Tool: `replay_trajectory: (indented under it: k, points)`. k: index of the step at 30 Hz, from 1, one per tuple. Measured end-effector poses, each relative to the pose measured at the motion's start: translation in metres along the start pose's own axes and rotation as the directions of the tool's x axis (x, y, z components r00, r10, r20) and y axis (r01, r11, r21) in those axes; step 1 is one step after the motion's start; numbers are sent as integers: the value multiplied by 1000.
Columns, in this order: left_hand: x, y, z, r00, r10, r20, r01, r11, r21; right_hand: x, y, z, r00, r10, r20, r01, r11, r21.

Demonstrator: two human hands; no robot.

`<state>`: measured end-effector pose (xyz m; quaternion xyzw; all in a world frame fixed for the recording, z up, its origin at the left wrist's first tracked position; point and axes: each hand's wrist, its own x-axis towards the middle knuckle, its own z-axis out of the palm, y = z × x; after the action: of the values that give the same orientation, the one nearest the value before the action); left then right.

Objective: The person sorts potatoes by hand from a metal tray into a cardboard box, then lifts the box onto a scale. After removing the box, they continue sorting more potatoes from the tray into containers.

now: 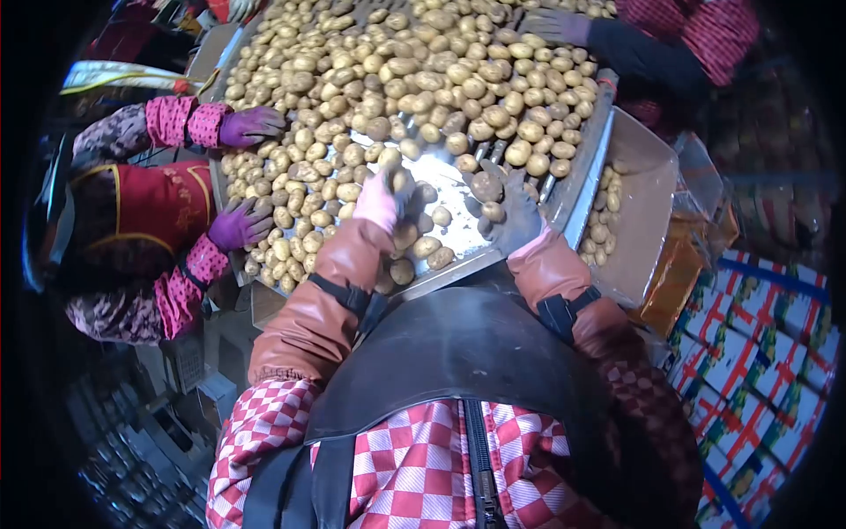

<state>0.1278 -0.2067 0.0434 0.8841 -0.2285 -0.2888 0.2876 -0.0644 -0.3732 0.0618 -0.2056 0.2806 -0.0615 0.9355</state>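
Many potatoes (pixel 352 79) cover a metal sorting table (pixel 451 204) in front of me. My left hand (pixel 385 196), in a pink and dark glove, is among potatoes near the table's front edge, its fingers curled; what it holds, if anything, is hard to make out. My right hand (pixel 515 216), in a grey glove, has its fingers around a large potato (pixel 486 186), with a smaller potato (pixel 493 212) beside its palm. Between my hands the bare metal shows, with several loose potatoes on it.
At the left, a person's purple-gloved hands (pixel 247 220) rest on the potatoes. Another person's grey-gloved hand (pixel 557 26) reaches in at the upper right. A cardboard box (pixel 634 212) with potatoes stands right of the table. Printed boxes (pixel 749 353) are stacked at lower right.
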Motion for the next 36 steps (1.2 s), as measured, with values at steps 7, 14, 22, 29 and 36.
replay_trajectory:
  k: [7,14,22,29,36]
  points:
    - [12,16,13,918,360,-168,-334,928,167,-15,-30,-45,985,-158,-69,163,985,64]
    - [-40,-62,32,894,446,50,-439,848,298,-105,-150,-152,876,-458,-151,463,887,-3]
    - [-67,-59,9,893,385,-234,-352,921,168,-96,-254,-160,413,-618,-669,809,586,-41]
    - [-70,-51,-18,882,469,-39,-442,855,272,50,-70,-83,992,-31,121,21,996,82]
    - [-134,-156,-56,920,191,-342,-16,892,452,53,-28,21,987,155,-42,-158,888,-433]
